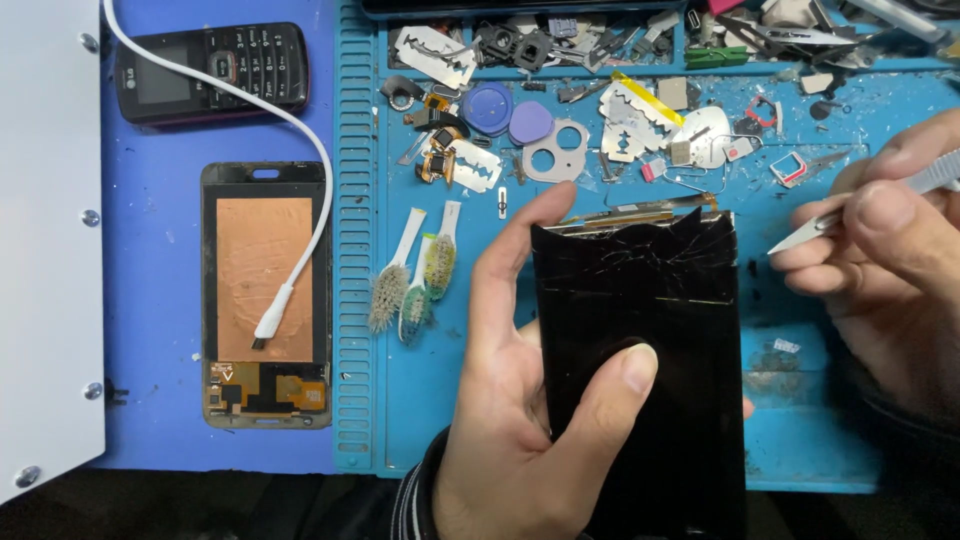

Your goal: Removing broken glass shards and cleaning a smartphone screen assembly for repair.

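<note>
Head view: cracked black screen panel (640, 350) gripped firmly in left hand (530, 420), thin blade (805, 235) pinched by right hand (890, 260), best kept shallow near splintered top edge.

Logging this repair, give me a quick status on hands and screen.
Left hand holds cracked black screen. Right hand holds metal blade tool beside its top corner. Nothing between.

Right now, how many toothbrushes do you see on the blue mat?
3, side by side left of the left hand: one leftmost, one in the middle, one rightmost. More may hide in the clutter above.
</note>
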